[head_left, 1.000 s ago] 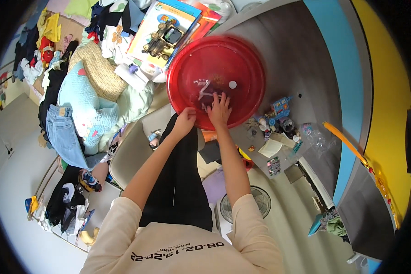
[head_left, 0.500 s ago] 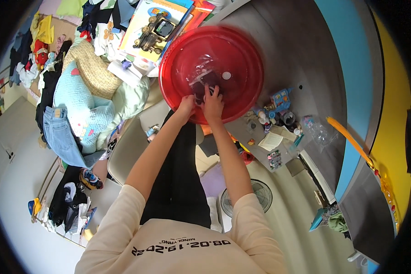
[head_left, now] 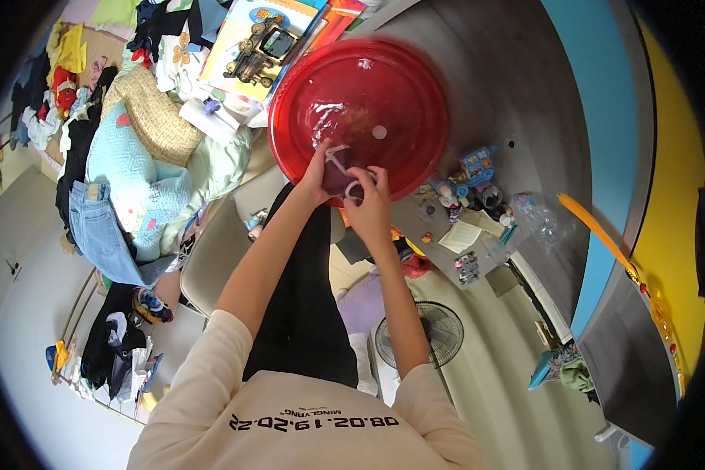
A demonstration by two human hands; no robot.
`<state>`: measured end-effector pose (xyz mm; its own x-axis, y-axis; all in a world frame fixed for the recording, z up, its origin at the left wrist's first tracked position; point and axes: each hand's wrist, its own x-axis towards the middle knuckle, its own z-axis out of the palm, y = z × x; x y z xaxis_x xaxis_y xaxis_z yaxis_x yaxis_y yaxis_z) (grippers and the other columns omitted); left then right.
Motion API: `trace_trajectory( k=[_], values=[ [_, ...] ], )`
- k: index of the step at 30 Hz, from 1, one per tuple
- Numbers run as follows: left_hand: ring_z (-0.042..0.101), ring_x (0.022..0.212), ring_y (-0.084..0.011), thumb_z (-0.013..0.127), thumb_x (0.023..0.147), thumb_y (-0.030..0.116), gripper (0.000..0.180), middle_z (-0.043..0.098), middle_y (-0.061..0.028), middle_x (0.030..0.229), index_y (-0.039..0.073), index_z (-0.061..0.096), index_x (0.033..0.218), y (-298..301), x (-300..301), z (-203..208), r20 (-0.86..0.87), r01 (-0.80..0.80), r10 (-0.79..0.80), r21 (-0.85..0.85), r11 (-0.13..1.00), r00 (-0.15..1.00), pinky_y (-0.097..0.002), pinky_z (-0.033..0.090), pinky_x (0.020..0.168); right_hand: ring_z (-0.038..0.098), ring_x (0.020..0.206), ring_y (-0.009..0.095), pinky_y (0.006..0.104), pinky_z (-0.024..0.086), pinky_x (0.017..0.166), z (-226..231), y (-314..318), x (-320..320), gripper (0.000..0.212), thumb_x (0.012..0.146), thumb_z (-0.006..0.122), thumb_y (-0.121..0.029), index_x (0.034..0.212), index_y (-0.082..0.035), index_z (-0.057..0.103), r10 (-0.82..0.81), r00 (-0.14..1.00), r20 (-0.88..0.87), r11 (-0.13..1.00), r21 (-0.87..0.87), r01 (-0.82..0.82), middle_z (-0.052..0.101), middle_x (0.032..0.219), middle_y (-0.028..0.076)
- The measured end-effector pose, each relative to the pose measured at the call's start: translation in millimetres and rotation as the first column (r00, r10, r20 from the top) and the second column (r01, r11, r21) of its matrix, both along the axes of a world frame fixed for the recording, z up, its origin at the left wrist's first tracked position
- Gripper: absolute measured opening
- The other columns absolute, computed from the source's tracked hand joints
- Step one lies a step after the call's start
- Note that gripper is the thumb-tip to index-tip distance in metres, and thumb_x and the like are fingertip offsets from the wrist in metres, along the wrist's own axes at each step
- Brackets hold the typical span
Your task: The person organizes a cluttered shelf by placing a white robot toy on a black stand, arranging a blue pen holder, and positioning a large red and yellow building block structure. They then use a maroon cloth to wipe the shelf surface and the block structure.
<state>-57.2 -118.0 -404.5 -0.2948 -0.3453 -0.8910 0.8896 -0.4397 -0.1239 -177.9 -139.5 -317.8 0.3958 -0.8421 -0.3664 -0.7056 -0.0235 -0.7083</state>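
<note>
Water shines in the big round red basin point(head_left: 403, 86), which has a small white disc point(head_left: 379, 132) inside it. Over its near side, I have a dark purple piece of cloth with white trim point(head_left: 336, 182) between my two hands. The fingers of my left hand point(head_left: 315, 178) are closed on the cloth's left side. At the right, my right hand point(head_left: 374, 205) pinches it by a curved white edge. Folds and fingers hide part of the cloth, so its exact kind cannot be made out.
Books bearing a model vintage car point(head_left: 260, 52) lie beyond the basin's left. A chair point(head_left: 219, 258), a light blue cushion point(head_left: 129, 172) and heaped clothes are at left. Small items, including an open notebook point(head_left: 460, 236), lie right. A fan point(head_left: 419, 335) stands below.
Both hands have drawn the cloth nearer to me, toward the basin's near rim. Its white trim now shows, and the water behind is more exposed.
</note>
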Motion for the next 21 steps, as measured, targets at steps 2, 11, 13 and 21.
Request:
trace_trajectory(
  k=[2,11,13,21],
  values=[
    [0.058,0.093,-0.0248,0.036,0.089,0.048,0.047,0.060,-0.0100,0.104,0.011,0.054,0.113,5.1,-5.0,-5.7,-0.087,-0.026,0.012,-0.157,0.987,0.996,-0.0406,0.047,0.083,0.044,0.104,0.039,0.0463,0.039,0.086,-0.6,6.6,-0.2,0.045,0.063,0.064,-0.007,0.107,-0.011,0.053,0.007,0.999,0.052,0.999,-0.046,-0.005,0.042,0.111,0.017],
    [0.057,0.088,-0.0171,0.040,0.092,0.030,0.025,0.059,-0.0047,0.098,0.011,0.055,0.100,-23.2,-14.3,16.9,-0.110,0.059,-0.085,-0.227,0.972,0.990,-0.0320,0.048,0.077,0.044,0.095,0.034,0.0469,0.036,0.082,-46.0,-2.3,34.8,0.048,0.067,0.072,-0.037,0.099,-0.009,0.049,-0.420,0.907,0.016,0.872,-0.272,0.408,0.047,0.106,0.013],
    [0.057,0.088,-0.0169,0.041,0.092,0.029,0.025,0.060,-0.0050,0.097,0.011,0.055,0.101,-27.1,-18.8,19.5,-0.132,0.034,-0.062,-0.199,0.979,0.989,-0.0321,0.048,0.077,0.045,0.093,0.034,0.0468,0.037,0.082,-54.7,-9.8,39.3,0.047,0.067,0.072,-0.037,0.098,-0.010,0.050,-0.512,0.859,-0.004,0.834,-0.243,0.496,0.050,0.102,0.012],
    [0.057,0.087,-0.0160,0.040,0.092,0.032,0.028,0.060,-0.0041,0.097,0.011,0.055,0.102,-16.5,-32.0,-12.5,-0.094,-0.113,0.097,-0.181,0.977,0.991,-0.0303,0.047,0.074,0.053,0.078,0.032,0.0439,0.042,0.075,-81.8,-20.0,42.5,0.030,0.070,0.069,-0.030,0.078,-0.005,0.055,-0.557,0.830,0.006,0.825,-0.108,0.554,0.058,0.078,0.011]
  ],
)
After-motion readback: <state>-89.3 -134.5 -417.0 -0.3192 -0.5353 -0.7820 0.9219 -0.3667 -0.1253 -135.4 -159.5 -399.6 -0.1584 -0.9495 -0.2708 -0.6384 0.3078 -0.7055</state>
